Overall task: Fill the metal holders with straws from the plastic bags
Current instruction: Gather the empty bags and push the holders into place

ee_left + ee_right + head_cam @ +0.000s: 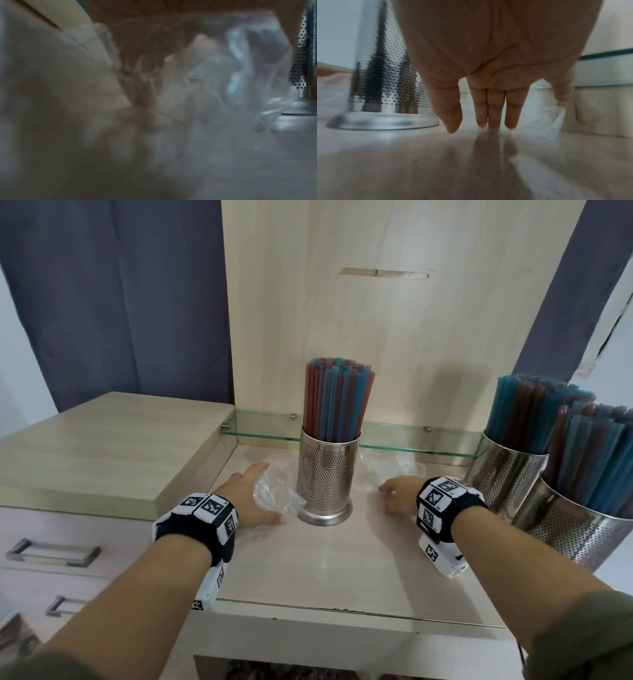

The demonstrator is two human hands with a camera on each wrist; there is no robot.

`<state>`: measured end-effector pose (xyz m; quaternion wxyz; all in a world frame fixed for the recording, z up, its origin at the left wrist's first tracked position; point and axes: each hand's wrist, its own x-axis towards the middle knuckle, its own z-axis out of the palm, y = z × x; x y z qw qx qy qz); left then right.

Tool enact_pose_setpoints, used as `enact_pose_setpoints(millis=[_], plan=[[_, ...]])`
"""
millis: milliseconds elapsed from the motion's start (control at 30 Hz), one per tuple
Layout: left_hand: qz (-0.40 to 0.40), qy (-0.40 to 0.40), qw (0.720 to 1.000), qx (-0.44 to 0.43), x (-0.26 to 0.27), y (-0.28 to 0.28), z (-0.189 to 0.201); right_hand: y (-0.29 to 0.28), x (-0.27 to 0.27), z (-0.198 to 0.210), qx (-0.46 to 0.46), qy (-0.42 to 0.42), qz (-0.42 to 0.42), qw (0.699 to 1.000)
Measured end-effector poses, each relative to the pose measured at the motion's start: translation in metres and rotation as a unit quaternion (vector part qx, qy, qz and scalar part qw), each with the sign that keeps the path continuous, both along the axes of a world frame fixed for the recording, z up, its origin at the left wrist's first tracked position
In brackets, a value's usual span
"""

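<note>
A perforated metal holder [327, 474] packed with red and blue straws [337, 398] stands upright in the middle of the counter. Left of it, my left hand [251, 494] lies spread over a crumpled clear plastic bag [275, 491], which bulges out between thumb and fingers. The left wrist view is blurred by that bag [240, 67], with the holder [302, 54] at its right edge. On the holder's other side, my right hand [399, 496] is empty, its straight fingers [493, 119] touching the countertop beside the holder [385, 81]. A second clear bag [544, 116] lies just beyond them.
Two more straw-filled metal holders [503, 470] [575, 529] stand close together at the right edge. A glass shelf [260, 426] runs along the back wall, and a raised wooden top [102, 450] borders the counter on the left. Drawers with handles [51, 553] sit below it.
</note>
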<state>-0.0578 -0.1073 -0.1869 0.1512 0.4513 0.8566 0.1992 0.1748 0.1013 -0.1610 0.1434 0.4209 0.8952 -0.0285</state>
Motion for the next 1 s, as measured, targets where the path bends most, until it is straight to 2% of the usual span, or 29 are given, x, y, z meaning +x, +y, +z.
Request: enact_pose_setpoints(millis=[200,233,300,333,400,467,500,600,667,800,1000], plan=[[-0.009,0.005,1.0,-0.002,-0.001,0.0,0.0,-0.04,0.038,0.011,-0.021,-0.058,0.059,0.996],[-0.011,0.005,1.0,-0.002,-0.001,0.0,0.0,-0.049,0.045,0.015,-0.036,-0.046,0.069,0.996],[-0.012,0.006,1.0,-0.002,-0.002,0.001,-0.002,-0.065,0.055,0.028,-0.063,0.028,0.086,0.994],[-0.013,0.004,1.0,-0.003,-0.003,0.002,-0.003,-0.071,0.058,0.036,-0.045,0.07,0.093,0.992],[-0.008,0.005,1.0,-0.002,-0.003,0.003,-0.004,-0.074,0.062,0.045,0.047,0.132,0.103,0.985],[0.007,0.025,1.0,-0.008,-0.004,0.003,-0.005,-0.069,0.064,0.045,0.123,0.13,0.086,0.98],[0.018,0.045,0.999,-0.019,-0.004,0.003,-0.005,-0.064,0.065,0.041,0.129,0.104,0.066,0.984],[0.039,0.08,0.995,-0.053,-0.002,0.002,-0.004,-0.047,0.064,0.025,0.025,0.033,0.009,0.999],[0.048,0.083,0.994,-0.061,0.001,0.001,-0.002,-0.043,0.061,0.012,-0.034,0.004,0.003,0.999],[0.036,0.038,0.996,-0.076,0.005,-0.002,0.004,-0.056,0.057,0.001,-0.031,-0.03,0.034,0.998],[-0.004,0.033,0.994,-0.104,0.013,-0.013,0.005,-0.077,0.067,0.004,-0.037,0.018,0.088,0.995]])
